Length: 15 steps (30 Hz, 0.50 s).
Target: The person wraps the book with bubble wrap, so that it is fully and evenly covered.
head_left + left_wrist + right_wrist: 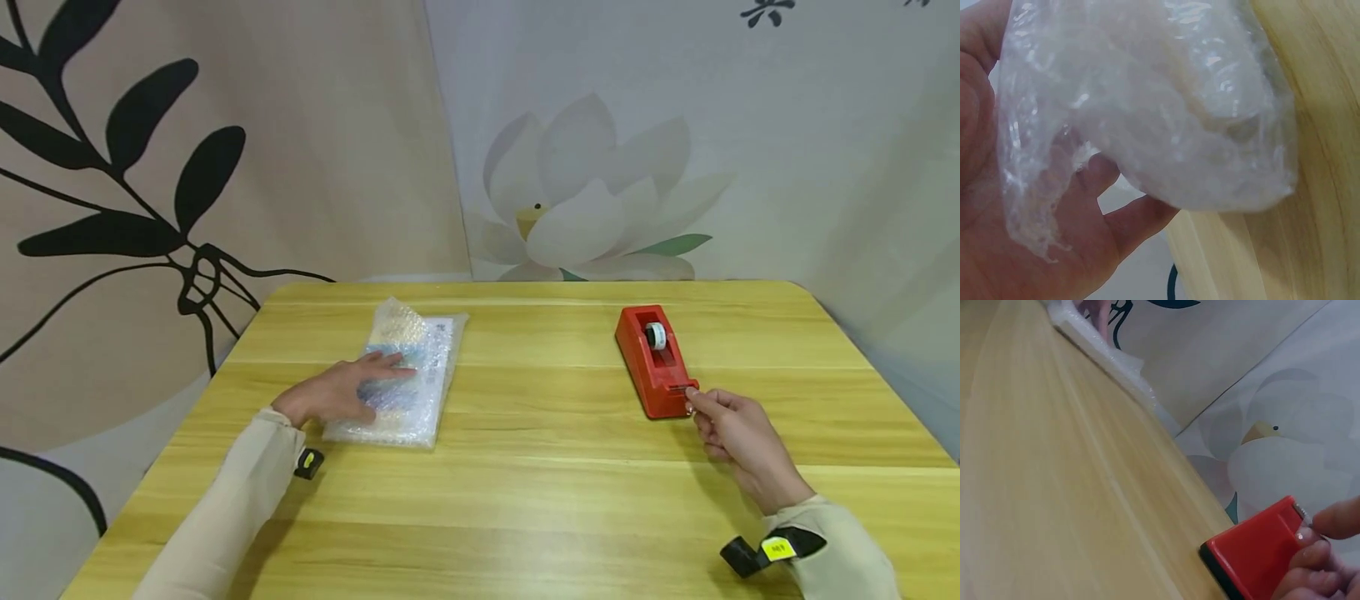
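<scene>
My left hand rests with spread fingers on a flat package in clear bubble wrap at the table's left. Up close in the left wrist view, a loose flap of the bubble wrap hangs across the palm, its lower corner ragged. On the right stands a red tape dispenser, a small tape roll seated in it. Thumb and forefinger of my right hand pinch the end of the clear tape at the dispenser's toothed cutter. The other right fingers are curled in.
Everything lies on a light wooden table. Behind its far edge hangs a curtain printed with dark leaves and a pale flower. A gap of tabletop separates the package from the dispenser.
</scene>
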Tool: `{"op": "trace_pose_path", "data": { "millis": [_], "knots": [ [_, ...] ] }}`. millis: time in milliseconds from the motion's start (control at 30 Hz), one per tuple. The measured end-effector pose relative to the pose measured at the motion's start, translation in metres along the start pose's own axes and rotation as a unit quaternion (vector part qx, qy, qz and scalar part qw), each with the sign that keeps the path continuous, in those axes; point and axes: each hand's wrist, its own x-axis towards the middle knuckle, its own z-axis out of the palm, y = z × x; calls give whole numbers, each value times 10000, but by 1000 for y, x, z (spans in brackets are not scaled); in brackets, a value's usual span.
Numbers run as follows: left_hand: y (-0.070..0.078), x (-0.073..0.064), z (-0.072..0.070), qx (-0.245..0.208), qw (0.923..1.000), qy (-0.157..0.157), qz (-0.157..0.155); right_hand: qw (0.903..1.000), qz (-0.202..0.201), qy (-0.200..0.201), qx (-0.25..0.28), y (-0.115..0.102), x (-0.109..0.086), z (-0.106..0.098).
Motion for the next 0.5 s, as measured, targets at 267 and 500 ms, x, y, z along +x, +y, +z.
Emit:
{"op": "trace_pose_path", "data": {
  "millis": [267,500],
  "knots": [
    [-1,1,5,-50,10000,-25,-4,9999,67,-51,117,5,0,1],
    [-4,3,8,-10,10000,-40,-16,9678,326,-1361,2094,9,0,-6]
  ]
}}
